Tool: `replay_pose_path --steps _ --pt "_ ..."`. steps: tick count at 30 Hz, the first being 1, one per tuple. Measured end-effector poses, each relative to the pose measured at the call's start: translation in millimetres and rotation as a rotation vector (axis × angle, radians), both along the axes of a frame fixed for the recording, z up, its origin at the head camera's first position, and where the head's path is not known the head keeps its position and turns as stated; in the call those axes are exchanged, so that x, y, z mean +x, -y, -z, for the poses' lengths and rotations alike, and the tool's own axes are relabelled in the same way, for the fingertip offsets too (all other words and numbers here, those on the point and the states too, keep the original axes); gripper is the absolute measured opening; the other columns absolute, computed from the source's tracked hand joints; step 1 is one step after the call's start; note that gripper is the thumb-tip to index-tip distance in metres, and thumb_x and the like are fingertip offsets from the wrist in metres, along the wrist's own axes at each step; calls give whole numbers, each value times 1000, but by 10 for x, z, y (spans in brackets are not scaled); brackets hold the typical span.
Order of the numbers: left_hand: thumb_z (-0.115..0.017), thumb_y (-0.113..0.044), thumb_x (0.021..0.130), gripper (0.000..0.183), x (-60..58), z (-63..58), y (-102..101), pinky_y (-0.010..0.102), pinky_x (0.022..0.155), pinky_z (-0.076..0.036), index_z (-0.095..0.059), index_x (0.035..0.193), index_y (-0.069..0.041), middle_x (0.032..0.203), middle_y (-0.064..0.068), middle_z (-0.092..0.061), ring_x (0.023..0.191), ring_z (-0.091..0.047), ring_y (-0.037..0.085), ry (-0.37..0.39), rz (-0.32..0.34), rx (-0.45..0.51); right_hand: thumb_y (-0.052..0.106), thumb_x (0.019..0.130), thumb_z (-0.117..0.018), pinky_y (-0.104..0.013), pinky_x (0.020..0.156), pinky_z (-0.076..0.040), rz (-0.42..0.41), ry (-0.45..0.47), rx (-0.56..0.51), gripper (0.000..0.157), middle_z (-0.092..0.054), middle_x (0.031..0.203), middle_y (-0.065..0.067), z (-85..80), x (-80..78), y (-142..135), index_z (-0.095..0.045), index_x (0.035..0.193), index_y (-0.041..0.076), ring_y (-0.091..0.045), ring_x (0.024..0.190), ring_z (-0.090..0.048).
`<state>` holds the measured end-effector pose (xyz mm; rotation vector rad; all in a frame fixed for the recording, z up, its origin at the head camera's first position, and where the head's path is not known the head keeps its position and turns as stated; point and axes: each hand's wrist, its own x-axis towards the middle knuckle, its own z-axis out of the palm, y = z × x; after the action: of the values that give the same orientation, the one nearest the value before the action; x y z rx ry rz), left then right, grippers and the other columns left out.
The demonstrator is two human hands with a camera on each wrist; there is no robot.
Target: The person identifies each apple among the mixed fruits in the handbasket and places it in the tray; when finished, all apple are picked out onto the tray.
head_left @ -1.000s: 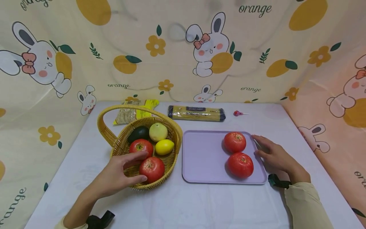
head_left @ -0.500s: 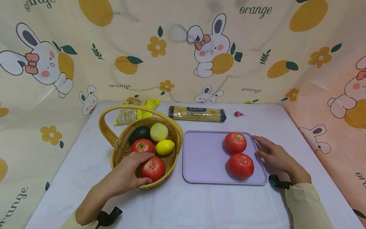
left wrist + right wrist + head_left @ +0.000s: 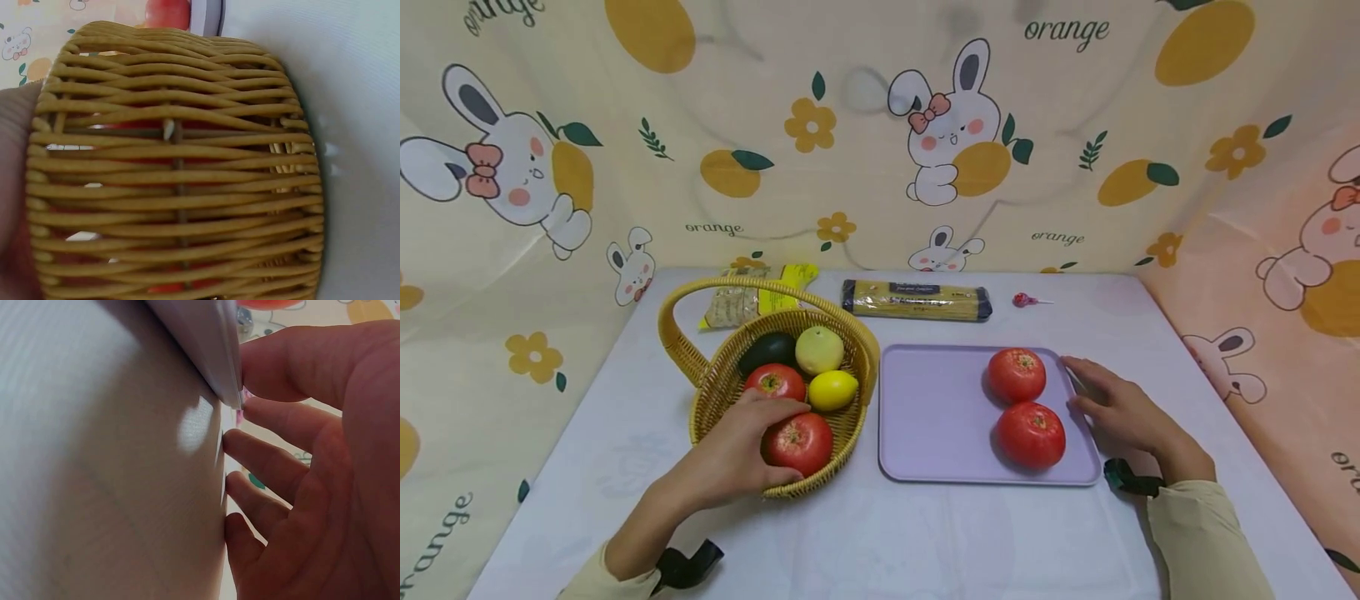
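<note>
In the head view my left hand [image 3: 735, 450] reaches over the near rim of a wicker basket [image 3: 855, 446] and grips the nearer tomato [image 3: 802, 442], thumb in front and fingers behind. A second tomato [image 3: 775, 382] lies just beyond, partly covered by the fingers. The left wrist view is mostly woven basket wall [image 3: 181, 200], with red showing through the gaps. My right hand [image 3: 1129, 414] rests beside the right edge of a lilac tray [image 3: 936, 417]; in the right wrist view its thumb [image 3: 287, 362] touches the rim. Two more tomatoes [image 3: 1017, 375] sit on the tray.
Also in the basket are a dark avocado-like fruit [image 3: 767, 353], a pale green round fruit [image 3: 819, 349] and a lemon [image 3: 832, 390]. Behind stand a yellow-clear bag [image 3: 741, 302], a spaghetti pack [image 3: 917, 301] and a lollipop [image 3: 1024, 300]. The basket handle [image 3: 679, 342] arches over its far left.
My left hand has moved right and farther over the basket, its thumb and fingers coming around the nearer tomato. The right hand has stayed at the tray's edge.
</note>
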<state>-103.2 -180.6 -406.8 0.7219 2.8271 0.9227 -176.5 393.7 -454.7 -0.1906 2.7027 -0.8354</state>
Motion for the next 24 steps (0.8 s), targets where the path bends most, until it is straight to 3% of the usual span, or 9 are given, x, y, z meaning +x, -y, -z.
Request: replay_pose_path --steps 3,7,11,17,24 --pt "-103 -29 75 73 12 -12 24 60 104 -58 -72 139 -20 138 -3 -73 128 -60 30 9 -21 43 46 104 -72 -83 110 -40 7 8 -4 91 -23 179 -27 -4 3 12 -21 177 28 -64 159 -22" --pt "-102 -36 75 74 33 -115 19 54 94 -65 -71 141 -23 137 -2 -72 123 -63 29 47 -55 102 45 104 -72 -83 110 -39 9 7 -1 91 -23 179 -27 -6 7 15 -21 177 27 -64 159 -22" --pt "-102 -33 74 75 17 -211 -23 46 91 -66 -70 141 -21 136 -2 -72 121 -65 25 9 -52 163 45 104 -72 -83 110 -40 8 0 -3 91 -23 179 -27 -4 10 13 -21 177 27 -64 159 -22" --pt "-99 -32 77 76 -35 -318 -134 40 92 -66 -67 145 -23 145 -3 -68 128 -65 23 -72 19 247 44 104 -72 -83 110 -39 3 -3 -2 90 -24 179 -27 -4 7 2 -21 177 28 -64 159 -23" --pt "-97 -27 80 76 -90 -486 -341 36 96 -65 -64 149 -24 142 -7 -69 124 -67 17 -15 165 345 43 105 -71 -83 110 -39 8 5 -3 89 -23 179 -28 -6 0 -1 -21 177 27 -64 159 -22"
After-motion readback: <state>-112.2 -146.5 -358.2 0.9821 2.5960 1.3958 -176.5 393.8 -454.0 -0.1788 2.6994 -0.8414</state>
